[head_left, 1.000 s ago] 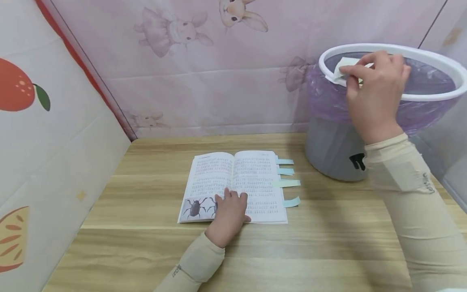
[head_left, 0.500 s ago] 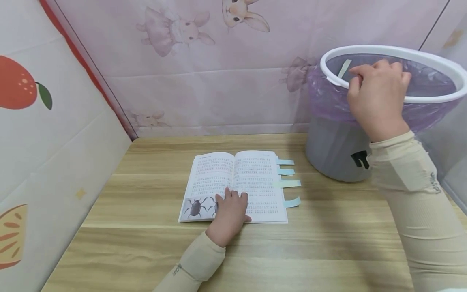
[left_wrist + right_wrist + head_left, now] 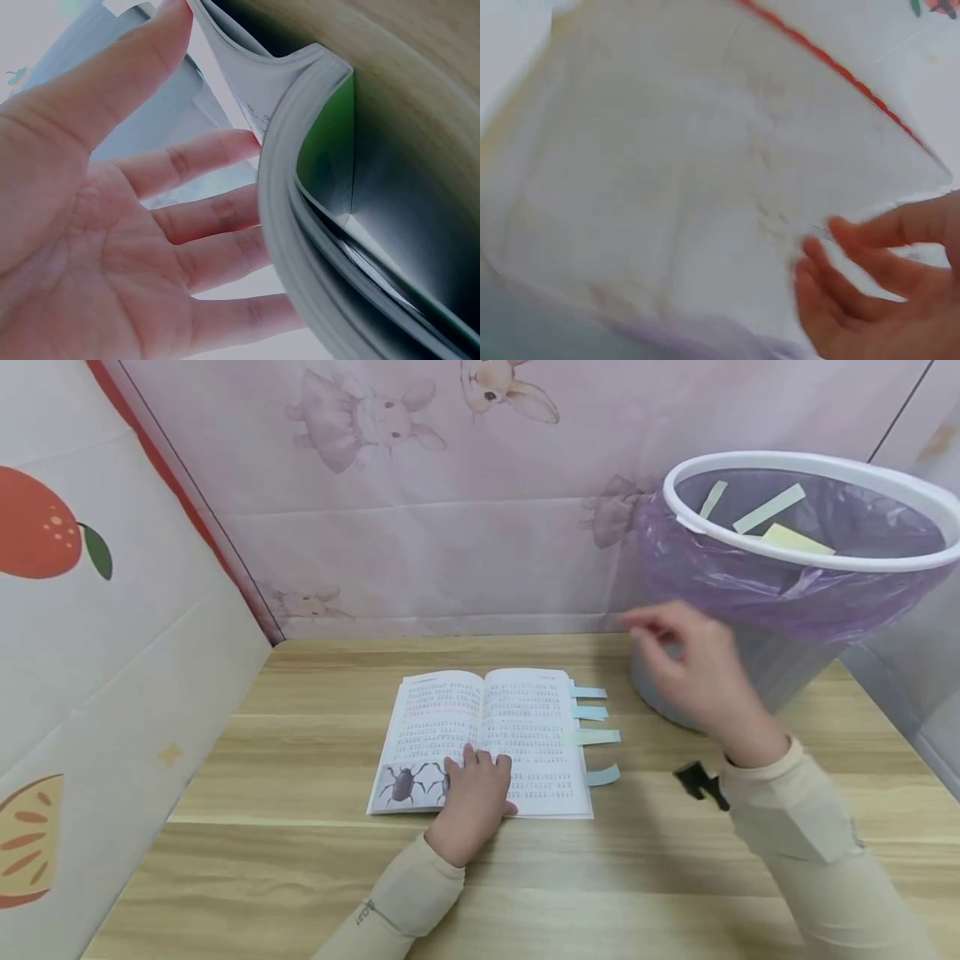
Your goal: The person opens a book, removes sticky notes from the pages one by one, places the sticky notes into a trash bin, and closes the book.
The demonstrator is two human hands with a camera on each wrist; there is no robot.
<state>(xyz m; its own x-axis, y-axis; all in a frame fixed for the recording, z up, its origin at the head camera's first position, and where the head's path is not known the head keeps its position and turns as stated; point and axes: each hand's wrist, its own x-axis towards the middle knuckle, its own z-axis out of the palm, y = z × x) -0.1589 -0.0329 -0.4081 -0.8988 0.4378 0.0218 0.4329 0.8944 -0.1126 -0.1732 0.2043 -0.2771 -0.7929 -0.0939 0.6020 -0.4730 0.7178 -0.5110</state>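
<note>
An open book (image 3: 525,718) lies on the table, printed pages up, with a beetle picture at lower left. Several blue and pale green sticky tabs (image 3: 596,737) stick out past its right edge. My left hand (image 3: 472,802) rests on the lower middle of the pages; in the left wrist view its straight fingertips (image 3: 232,146) touch the paper beside the curved page stack (image 3: 281,165). My right hand (image 3: 693,668), blurred, hangs in the air in front of the trash bin (image 3: 667,693), fingers loosely curled. Nothing shows between them in the right wrist view.
The grey bin stands at the table's back right, with a white rim ring (image 3: 817,460) over a purple bag (image 3: 757,577). Inside are pale green paper strips (image 3: 768,508) and a yellow piece of paper (image 3: 797,539). A printed wall curtain (image 3: 450,560) hangs behind the table (image 3: 285,860).
My right hand has let go of the pale paper at the bin and come down and left from above the rim. Paper pieces now show in the bin. The left hand stays on the book.
</note>
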